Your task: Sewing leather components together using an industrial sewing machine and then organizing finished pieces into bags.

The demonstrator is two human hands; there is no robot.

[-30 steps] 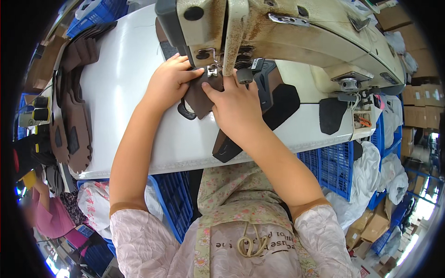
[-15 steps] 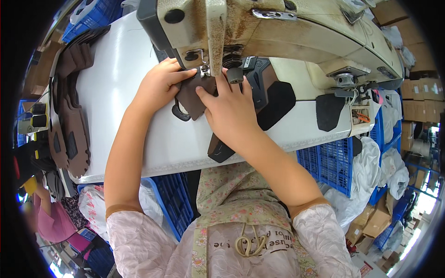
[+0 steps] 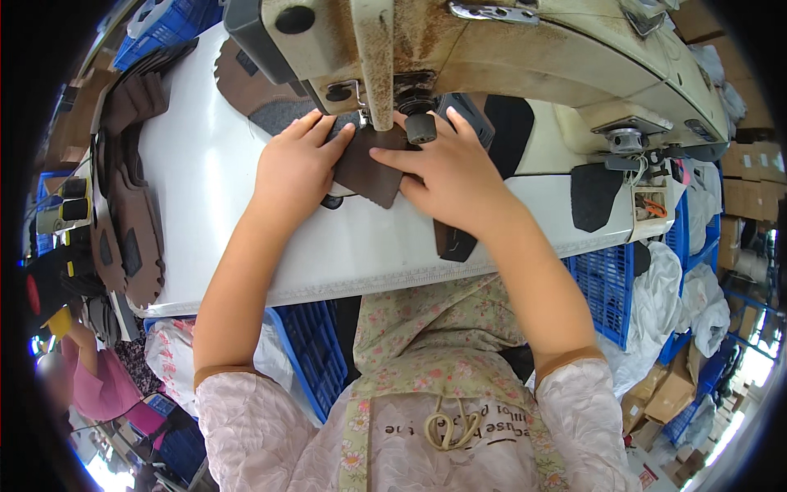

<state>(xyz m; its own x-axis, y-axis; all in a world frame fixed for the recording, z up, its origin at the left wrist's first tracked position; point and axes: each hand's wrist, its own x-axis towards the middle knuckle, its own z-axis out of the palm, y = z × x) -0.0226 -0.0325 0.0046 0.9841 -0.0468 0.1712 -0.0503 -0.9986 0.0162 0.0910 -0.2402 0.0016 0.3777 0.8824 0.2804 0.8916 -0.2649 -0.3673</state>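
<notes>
A brown leather piece [image 3: 367, 170] lies under the needle and presser foot [image 3: 364, 120] of a worn, cream sewing machine [image 3: 508, 57]. My left hand [image 3: 297, 168] rests palm down at its left edge, fingers stretched forward and thumb pointing at the foot. On its right side, my right hand [image 3: 459, 172] lies flat with fingers spread, the forefinger across the leather. Some of the right fingertips are hidden behind the machine's black knob [image 3: 421, 127]. Beyond my left hand a brown and dark grey cut panel [image 3: 246, 88] spreads out.
Stacked brown cut panels [image 3: 135, 221] line the table's left end. A black patch [image 3: 596, 197] and a small parts tray [image 3: 650, 205] are at right. Blue crates [image 3: 602, 283] and white bags [image 3: 656, 307] stand below the table edge. Another person in pink [image 3: 102, 381] is at far left.
The leather has turned and shifted right under the foot. My right hand has moved right and spread. The brown and grey panel now shows out past my left hand.
</notes>
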